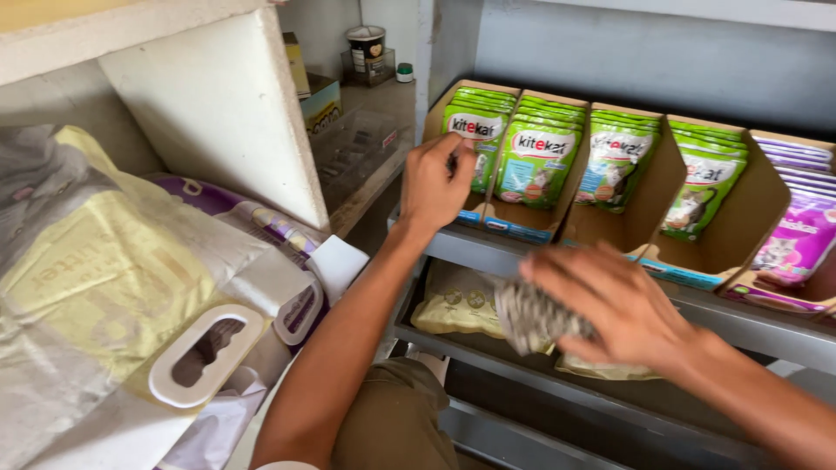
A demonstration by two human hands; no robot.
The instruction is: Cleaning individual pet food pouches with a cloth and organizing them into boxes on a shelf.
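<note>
A: Start at the far left. What can't you make out?

B: A large pale yellow and grey sack (104, 287) fills that side, cut off by the left and bottom edges. Its print is creased and unreadable. A white plastic carry handle (205, 355) sits at its corner. Behind it lie purple and white bags (261, 222), mostly hidden under a white slanted panel (218, 104).

A: And further back?

B: A clear plastic tray (353, 144) on a wooden ledge, contents too blurred to tell, with a dark round tub (366, 45) and a yellow box (320, 103) behind.

A: The hands?

B: The left hand (435, 183) reaches up to the first cardboard display box (435, 109), fingers curled, pinching the front green pouch (475, 139) at its lower left edge. The right hand (614, 305) is blurred by motion; its fingers close loosely over a grey patterned packet (531, 318), held just above the lower metal shelf (540, 383). The packet's far end is hidden under the palm.

A: The shelf stock?

B: 4 stacks of green pouches (614, 161) stand tilted back in open cardboard boxes on the upper shelf, each with a cat picture. Rightmost, purple pouches (797, 235) are cut off by the frame edge. On the lower shelf, pale yellow flat bags (457, 300) lie partly hidden behind the right hand.
</note>
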